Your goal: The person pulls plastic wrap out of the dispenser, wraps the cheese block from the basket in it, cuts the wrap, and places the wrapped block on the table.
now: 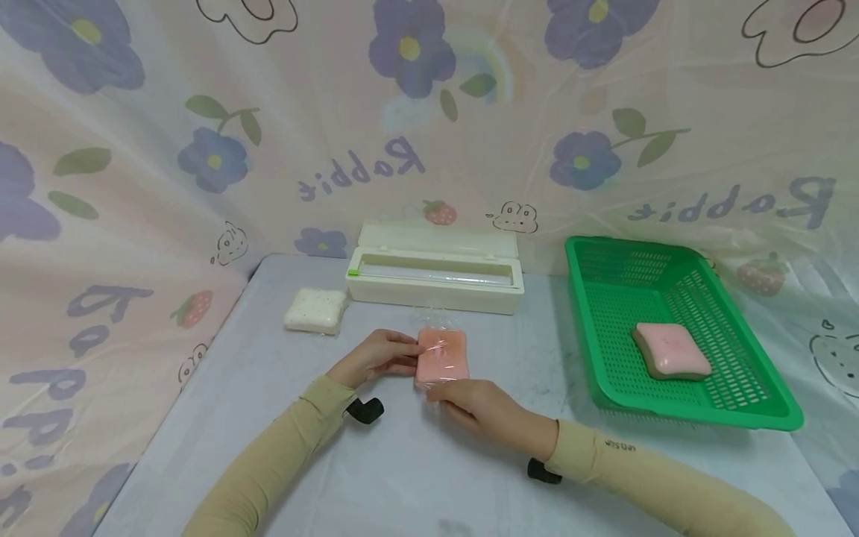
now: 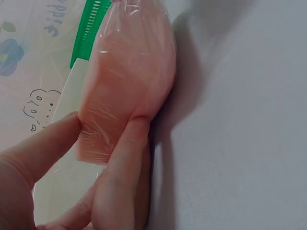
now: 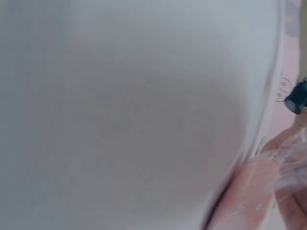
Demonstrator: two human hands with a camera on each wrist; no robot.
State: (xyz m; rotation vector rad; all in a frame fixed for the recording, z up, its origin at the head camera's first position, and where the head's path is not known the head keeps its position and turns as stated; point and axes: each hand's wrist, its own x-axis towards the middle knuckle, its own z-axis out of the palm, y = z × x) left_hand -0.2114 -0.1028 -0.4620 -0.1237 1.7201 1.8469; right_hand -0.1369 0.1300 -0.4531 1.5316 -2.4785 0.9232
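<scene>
A pink, square, bread-slice-shaped block (image 1: 441, 356) is covered in clear plastic wrap (image 1: 439, 319), with loose film standing out past its far edge. My left hand (image 1: 382, 355) grips the block by its left side. In the left wrist view, the thumb presses one face and the fingers (image 2: 125, 167) the other, denting the soft pink surface. At the block's near edge my right hand (image 1: 486, 412) pinches the film with curled fingers. The right wrist view catches the wrapped block and bunched film (image 3: 292, 167) at its lower right, in front of a hand (image 3: 290, 211).
Behind the hands stands an open white wrap dispenser box (image 1: 436, 292), a film roll inside and its lid raised. A white speckled slice-shaped block (image 1: 317, 311) in film lies left. On the right, a green basket (image 1: 590, 350) holds another pink-topped block (image 1: 671, 350) with brown sides. A printed curtain (image 1: 470, 134) hangs behind.
</scene>
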